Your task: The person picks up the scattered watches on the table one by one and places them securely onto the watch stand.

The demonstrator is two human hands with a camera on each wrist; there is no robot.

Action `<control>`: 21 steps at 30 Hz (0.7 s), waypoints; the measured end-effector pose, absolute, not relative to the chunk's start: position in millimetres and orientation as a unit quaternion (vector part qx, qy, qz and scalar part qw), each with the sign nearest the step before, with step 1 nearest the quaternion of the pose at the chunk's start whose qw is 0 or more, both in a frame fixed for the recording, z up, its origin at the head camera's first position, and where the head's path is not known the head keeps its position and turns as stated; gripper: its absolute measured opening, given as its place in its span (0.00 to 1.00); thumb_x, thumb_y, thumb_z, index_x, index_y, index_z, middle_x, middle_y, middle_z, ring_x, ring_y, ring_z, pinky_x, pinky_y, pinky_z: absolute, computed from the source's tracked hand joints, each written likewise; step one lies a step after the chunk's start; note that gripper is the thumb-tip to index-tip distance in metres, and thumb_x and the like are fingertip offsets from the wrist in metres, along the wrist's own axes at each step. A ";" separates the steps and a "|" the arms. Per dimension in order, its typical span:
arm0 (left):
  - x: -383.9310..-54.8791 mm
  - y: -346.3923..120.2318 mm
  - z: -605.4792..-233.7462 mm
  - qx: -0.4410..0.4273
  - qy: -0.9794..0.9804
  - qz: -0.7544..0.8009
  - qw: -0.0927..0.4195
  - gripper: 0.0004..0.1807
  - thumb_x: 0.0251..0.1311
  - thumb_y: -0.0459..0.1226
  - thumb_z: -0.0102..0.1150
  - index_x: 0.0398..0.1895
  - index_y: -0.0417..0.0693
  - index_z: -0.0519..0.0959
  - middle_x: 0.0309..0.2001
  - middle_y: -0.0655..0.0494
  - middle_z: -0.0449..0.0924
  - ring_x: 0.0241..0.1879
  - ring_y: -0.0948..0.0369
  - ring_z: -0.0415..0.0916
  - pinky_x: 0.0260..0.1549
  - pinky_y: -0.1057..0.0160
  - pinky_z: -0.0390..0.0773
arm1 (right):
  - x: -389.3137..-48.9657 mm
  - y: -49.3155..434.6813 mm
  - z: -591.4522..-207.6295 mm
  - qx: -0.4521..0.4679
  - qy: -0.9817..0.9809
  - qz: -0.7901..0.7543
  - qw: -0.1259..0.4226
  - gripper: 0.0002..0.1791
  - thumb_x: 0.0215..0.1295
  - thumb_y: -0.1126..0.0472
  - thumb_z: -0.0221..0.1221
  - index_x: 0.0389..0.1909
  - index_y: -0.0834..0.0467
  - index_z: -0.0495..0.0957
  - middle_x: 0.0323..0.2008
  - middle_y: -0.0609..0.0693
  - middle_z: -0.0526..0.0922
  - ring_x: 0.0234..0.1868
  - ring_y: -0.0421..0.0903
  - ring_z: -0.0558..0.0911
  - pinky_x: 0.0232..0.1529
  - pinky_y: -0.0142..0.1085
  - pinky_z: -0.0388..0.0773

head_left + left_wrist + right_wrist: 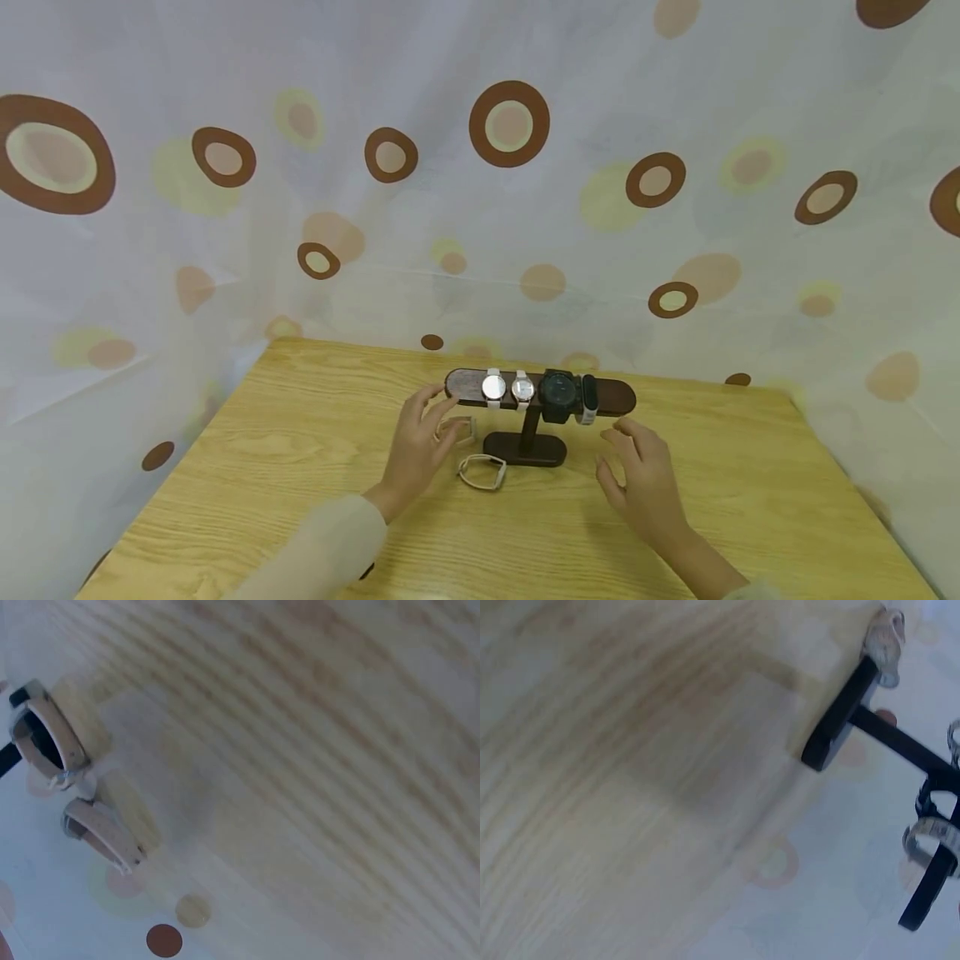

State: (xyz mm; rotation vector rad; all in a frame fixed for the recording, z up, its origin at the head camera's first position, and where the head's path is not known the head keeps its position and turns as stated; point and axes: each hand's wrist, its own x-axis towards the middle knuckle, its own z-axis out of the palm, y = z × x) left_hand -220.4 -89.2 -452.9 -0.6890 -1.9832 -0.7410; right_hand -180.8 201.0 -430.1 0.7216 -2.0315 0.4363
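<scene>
A dark wooden T-shaped watch stand [528,451] is on the table. Its bar carries two round watches with light straps, a silver-faced one [493,387] and a smaller one [522,387], then a big black watch [558,390] and a slim band [589,395] with a pale strap. Left of the base, a closed-loop light-strapped watch [482,472] lies on its side, with another pale-strapped watch [468,429] behind it. My left hand [418,446], fingers loosely bent, hovers by the bar's left end and overlaps the rear loose watch. My right hand [647,477] is right of the stand, fingers relaxed, holding nothing.
The wood-grain table [300,417] ends at a pale sheet [420,208] with brown and yellow rings, which rises behind and on both sides. A small dark object [367,572] shows at the edge of my left sleeve.
</scene>
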 end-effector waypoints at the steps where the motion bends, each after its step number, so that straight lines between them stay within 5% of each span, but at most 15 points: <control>1: -218.3 -87.8 -457.0 -0.274 -0.797 -0.313 0.438 0.22 0.37 0.26 0.72 0.41 0.36 0.78 0.47 0.39 0.73 0.48 0.48 0.72 0.43 0.53 0.77 | -179.6 198.0 -432.4 0.297 -0.825 0.176 0.447 0.24 0.71 0.50 0.41 0.35 0.68 0.75 0.36 0.62 0.75 0.34 0.55 0.74 0.33 0.48 0.72; 6: -206.8 -77.0 -478.3 -0.287 -0.813 -0.346 0.370 0.19 0.39 0.24 0.70 0.38 0.37 0.79 0.44 0.44 0.74 0.46 0.53 0.74 0.42 0.61 0.80 | -177.0 182.5 -440.3 0.319 -0.826 0.187 0.426 0.26 0.71 0.50 0.40 0.34 0.68 0.76 0.35 0.59 0.76 0.35 0.53 0.75 0.38 0.44 0.72; 16: -194.0 -54.5 -492.3 -0.265 -0.866 -0.408 0.117 0.15 0.52 0.32 0.64 0.44 0.38 0.77 0.46 0.45 0.76 0.45 0.53 0.78 0.47 0.62 0.80 | -171.7 160.2 -454.8 0.307 -0.847 0.208 0.380 0.27 0.71 0.47 0.38 0.42 0.65 0.76 0.42 0.60 0.77 0.42 0.53 0.76 0.39 0.46 0.76; 21: -195.6 -43.9 -495.3 -0.252 -0.861 -0.434 0.083 0.14 0.52 0.29 0.63 0.43 0.36 0.76 0.42 0.47 0.75 0.37 0.58 0.79 0.37 0.71 0.80 | -169.3 147.8 -461.7 0.280 -0.876 0.239 0.311 0.16 0.58 0.63 0.61 0.46 0.64 0.76 0.46 0.61 0.76 0.46 0.55 0.77 0.41 0.48 0.78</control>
